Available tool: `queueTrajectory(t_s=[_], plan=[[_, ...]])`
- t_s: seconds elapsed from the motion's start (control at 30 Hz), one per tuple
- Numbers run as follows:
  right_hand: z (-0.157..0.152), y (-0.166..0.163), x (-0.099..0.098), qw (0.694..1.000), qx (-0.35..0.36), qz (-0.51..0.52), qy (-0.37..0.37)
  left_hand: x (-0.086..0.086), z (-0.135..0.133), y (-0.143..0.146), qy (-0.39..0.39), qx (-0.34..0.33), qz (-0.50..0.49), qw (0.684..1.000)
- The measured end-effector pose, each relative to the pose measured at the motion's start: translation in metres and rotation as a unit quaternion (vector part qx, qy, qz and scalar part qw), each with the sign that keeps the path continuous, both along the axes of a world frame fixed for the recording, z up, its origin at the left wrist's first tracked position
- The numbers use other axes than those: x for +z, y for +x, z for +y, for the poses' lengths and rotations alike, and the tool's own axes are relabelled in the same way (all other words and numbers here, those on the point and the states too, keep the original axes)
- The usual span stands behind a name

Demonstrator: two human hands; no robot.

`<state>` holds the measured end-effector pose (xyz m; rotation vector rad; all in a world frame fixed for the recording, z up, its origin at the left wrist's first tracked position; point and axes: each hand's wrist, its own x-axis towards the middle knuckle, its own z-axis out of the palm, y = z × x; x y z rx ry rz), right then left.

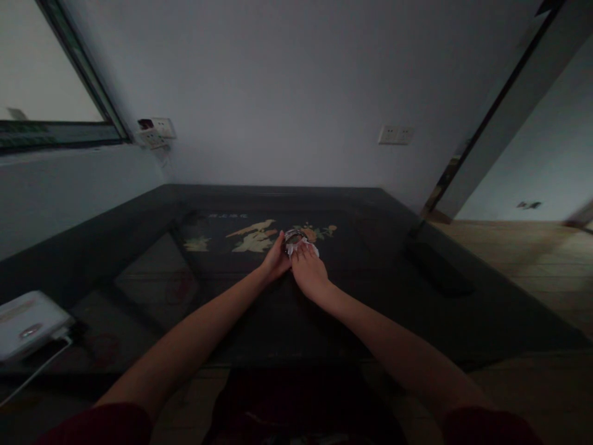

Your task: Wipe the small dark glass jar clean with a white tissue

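Note:
At the middle of the dark table, my left hand grips the left side of a small, round, shiny dish that looks like glass or metal. A crumpled white tissue is under the fingers of my right hand, which presses it against the near side and rim of the dish. Both hands are closed and close together. My fingers and the tissue hide the lower part of the dish, and its exact kind is hard to make out in the dim light.
The glossy dark table bears a painted bird-and-flower design. A white box with a white cable stands at the left edge. A dark flat oblong thing lies at the right. Behind is a wall with sockets; a doorway is at right.

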<state>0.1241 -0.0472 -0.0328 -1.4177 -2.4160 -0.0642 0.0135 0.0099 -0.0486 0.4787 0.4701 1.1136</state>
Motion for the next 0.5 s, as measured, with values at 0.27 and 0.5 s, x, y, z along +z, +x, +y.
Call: queueTrajectory(t_s=[0.27,0.5], plan=[[0.000,0.001,0.005,0.990,0.047,0.110,-0.068,0.004,-0.005,0.001,-0.004,-0.009,0.028,1.000],[0.018,-0.005,0.001,0.971,0.074,0.210,-0.091,0.008,-0.010,0.004,-0.003,0.038,0.041,0.998]])
